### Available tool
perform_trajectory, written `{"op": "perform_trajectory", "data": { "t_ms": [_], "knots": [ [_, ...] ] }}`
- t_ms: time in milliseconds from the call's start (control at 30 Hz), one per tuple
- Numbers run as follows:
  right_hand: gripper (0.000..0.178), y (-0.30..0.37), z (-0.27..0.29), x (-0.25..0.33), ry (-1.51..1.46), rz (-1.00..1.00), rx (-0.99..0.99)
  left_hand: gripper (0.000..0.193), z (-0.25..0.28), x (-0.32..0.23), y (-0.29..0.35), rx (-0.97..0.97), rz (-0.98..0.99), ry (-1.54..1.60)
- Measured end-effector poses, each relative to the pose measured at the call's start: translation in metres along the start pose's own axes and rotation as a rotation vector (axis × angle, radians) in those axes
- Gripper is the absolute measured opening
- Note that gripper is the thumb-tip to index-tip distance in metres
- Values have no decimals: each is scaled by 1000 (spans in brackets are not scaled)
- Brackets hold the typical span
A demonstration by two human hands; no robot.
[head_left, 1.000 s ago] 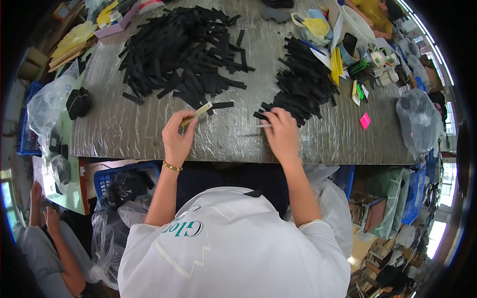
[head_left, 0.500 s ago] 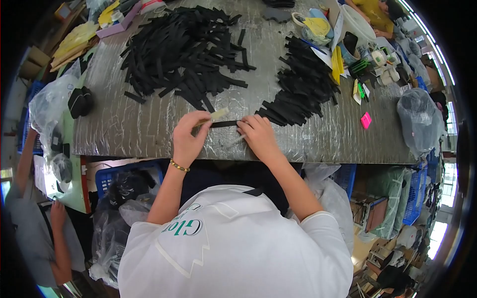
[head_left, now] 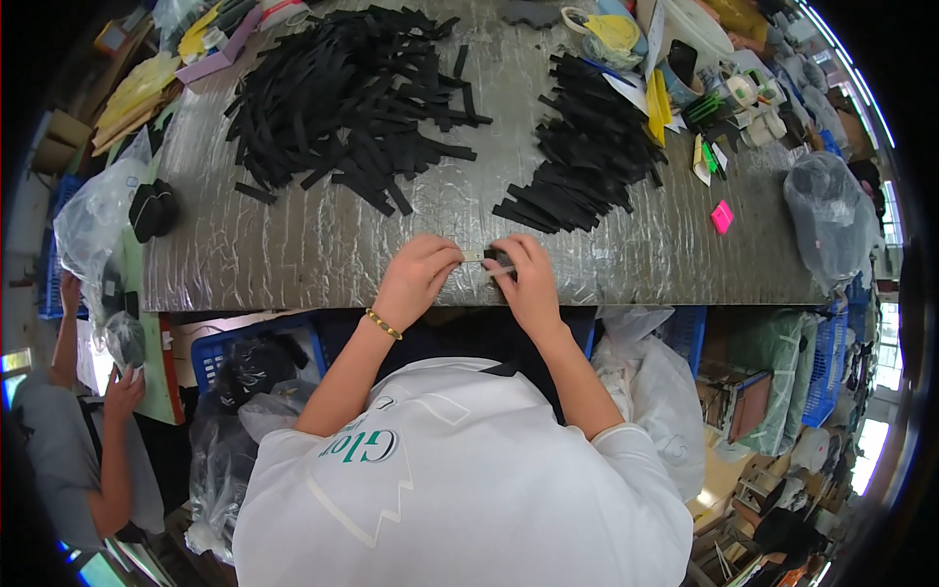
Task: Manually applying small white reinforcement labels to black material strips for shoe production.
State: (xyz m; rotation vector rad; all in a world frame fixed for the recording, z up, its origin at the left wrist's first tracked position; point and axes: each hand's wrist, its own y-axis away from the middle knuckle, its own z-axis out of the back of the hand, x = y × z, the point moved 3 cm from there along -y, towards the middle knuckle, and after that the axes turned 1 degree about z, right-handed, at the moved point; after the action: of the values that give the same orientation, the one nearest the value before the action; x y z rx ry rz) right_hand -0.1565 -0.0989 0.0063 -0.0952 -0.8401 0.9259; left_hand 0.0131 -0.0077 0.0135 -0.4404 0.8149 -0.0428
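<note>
My left hand (head_left: pixel 419 277) and my right hand (head_left: pixel 523 281) meet near the front edge of the grey table (head_left: pixel 293 256). Together they pinch one black strip (head_left: pixel 496 261) with a pale piece at its left end; most of the strip is hidden under my fingers. A large loose heap of black strips (head_left: pixel 342 93) lies at the back left. A tidier stack of black strips (head_left: pixel 582 152) lies at the back right, just beyond my right hand.
Rolls of tape (head_left: pixel 748 93), yellow sheets (head_left: pixel 657 103) and a pink note (head_left: pixel 722 216) crowd the back right. Clear plastic bags sit at the right end (head_left: pixel 831 210) and left end (head_left: pixel 93 220). Another person (head_left: pixel 73 440) is at the lower left beside blue crates (head_left: pixel 249 362).
My hands have come together from apart. The right hand left the stack on the right with a strip, and both hands now hold it close to the table's front edge.
</note>
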Motion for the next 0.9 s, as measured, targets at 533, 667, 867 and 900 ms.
{"op": "perform_trajectory", "data": {
  "t_ms": [533, 667, 867, 900],
  "knots": [
    [20, 12, -5, 8, 39, -324, -136, 22, -20, -7, -4, -46, -16, -81],
    [17, 12, -3, 0, -93, -316, -115, 21, -24, -6, -5, -36, -22, -68],
    [34, 3, 15, -25, -633, -576, -134, 22, -23, -10, -8, 15, 5, -65],
    [40, 5, 13, -30, -900, -598, -185, 22, -23, -10, -9, 17, 2, -62]
  ]
}}
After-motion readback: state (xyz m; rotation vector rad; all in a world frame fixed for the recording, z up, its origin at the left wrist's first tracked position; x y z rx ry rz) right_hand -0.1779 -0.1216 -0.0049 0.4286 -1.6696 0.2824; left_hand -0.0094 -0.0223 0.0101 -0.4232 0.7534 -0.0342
